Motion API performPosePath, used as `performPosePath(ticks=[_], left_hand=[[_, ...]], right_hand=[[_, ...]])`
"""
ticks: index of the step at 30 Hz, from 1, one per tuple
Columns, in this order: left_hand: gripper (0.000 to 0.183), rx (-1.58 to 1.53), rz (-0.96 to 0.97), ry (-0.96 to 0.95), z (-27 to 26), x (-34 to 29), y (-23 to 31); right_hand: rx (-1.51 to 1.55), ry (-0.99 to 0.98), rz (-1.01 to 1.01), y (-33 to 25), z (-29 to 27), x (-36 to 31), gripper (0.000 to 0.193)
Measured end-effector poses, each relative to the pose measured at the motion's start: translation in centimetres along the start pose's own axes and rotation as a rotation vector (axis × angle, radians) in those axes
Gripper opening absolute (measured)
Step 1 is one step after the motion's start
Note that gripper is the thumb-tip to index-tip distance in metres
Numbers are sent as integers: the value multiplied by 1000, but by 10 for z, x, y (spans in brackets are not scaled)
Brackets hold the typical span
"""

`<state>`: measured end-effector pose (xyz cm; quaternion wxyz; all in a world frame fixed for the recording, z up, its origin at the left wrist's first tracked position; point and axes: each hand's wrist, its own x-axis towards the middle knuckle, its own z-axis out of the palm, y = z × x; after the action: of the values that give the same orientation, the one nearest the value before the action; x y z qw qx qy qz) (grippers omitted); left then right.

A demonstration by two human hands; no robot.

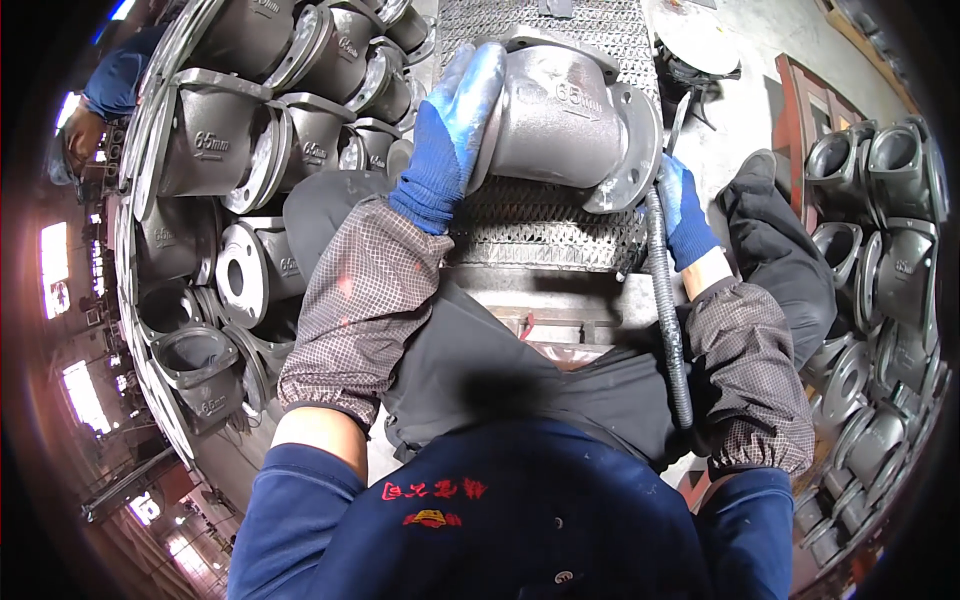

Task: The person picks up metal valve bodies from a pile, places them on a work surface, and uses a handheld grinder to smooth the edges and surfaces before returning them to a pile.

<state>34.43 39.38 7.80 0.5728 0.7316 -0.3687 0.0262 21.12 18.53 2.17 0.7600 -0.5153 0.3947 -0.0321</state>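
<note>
Touching grey casting (555, 115), patterned bench (545, 225), stacked castings (210, 130)

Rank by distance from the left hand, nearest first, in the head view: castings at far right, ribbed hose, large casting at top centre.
1. Large casting at top centre: against the left hand, on its right.
2. Ribbed hose: lower right of it.
3. Castings at far right: beyond both, stacked.

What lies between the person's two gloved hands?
In the head view, a grey metal pipe fitting lies between the left hand and the right hand, with a ribbed hose beside the right.
</note>
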Motion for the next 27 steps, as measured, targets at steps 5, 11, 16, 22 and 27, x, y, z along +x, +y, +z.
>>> performPosePath(ticks=[5,11,16,22,27], left_hand=[[29,390,-35,-105,-21,10,9],[37,-590,-646,204,-25,4,25],[31,230,55,-42,-50,-9,4],[37,-680,-701,257,-22,5,17],[42,-650,-760,267,-25,9,3]], right_hand=[[-110,-143,-245,-10,7,3,32],[-194,-329,-338,-23,-15,-1,30],[-91,-375,-221,-22,-3,15,27],[260,-306,1,-29,12,23,31],[137,-309,-74,-22,13,8,32]])
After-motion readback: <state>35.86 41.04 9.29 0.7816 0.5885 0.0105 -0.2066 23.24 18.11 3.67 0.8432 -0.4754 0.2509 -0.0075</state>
